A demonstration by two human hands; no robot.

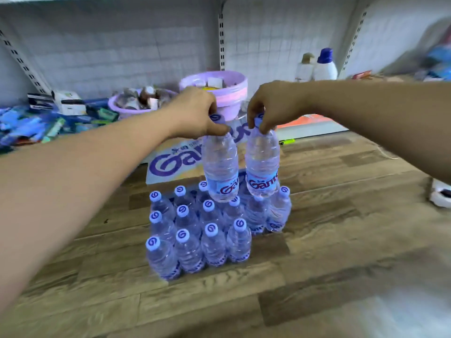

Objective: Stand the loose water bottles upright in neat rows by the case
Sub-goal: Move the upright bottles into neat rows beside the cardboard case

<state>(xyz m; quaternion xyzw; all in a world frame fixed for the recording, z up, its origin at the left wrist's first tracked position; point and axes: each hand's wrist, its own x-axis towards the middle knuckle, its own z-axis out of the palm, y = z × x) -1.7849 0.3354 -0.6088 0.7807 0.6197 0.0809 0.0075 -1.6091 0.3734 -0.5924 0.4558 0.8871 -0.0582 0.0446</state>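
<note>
- Toppling is the main hazard: the standing bottles (207, 230) are packed close on the floor (341, 215), and both carried bottles hang with their bases just above the back row's caps, so a low swing could clip one and send its neighbours over in a chain
- Left hand (195, 113) has its fingers curled round the cap and neck of the left bottle (220, 167); right hand (271, 106) pinches the neck of the right bottle (262, 162) the same way; both grips are high and small, so I judge a bottle could swing or slip if moved fast
- Both carried bottles hang upright, nearly touching each other, just in front of the case (170, 164); lowered together they may knock one another
- Rows look uneven at the right, where the end pair (268, 215) stands out of line with the four-bottle front row; a careless set-down there would spoil the grid
- Edges: the case closes off the back of the block, and a purple basin (214, 91) stands behind it, close to both hands
- Open room lies on the bare planks right of the front row and in front of it; the left side is open too, under the left forearm
</note>
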